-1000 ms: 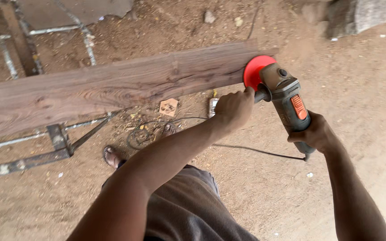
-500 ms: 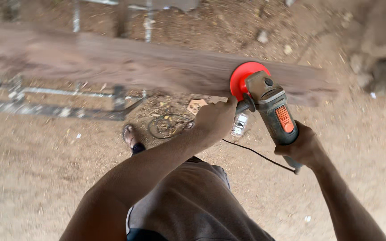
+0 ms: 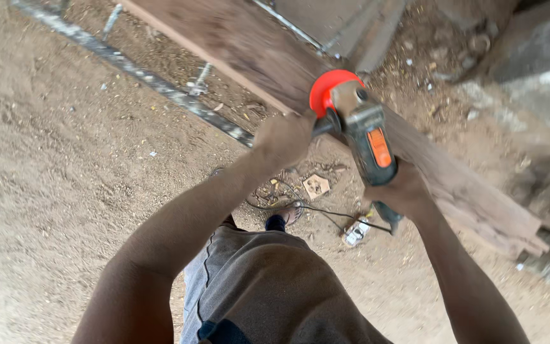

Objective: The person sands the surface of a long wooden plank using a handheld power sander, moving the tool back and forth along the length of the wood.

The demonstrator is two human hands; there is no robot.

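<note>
We're gripping the grinder point(image 3: 365, 137) with both hands. Left hand point(image 3: 286, 137) is closing fully around the side handle, right hand point(image 3: 401, 190) is wrapping tight around the rear body. The red disc guard point(image 3: 326, 88) is sitting against the wooden plank point(image 3: 256, 48), which is running diagonally above the dirt floor point(image 3: 65, 165). Cord point(image 3: 326, 211) is trailing below.
</note>
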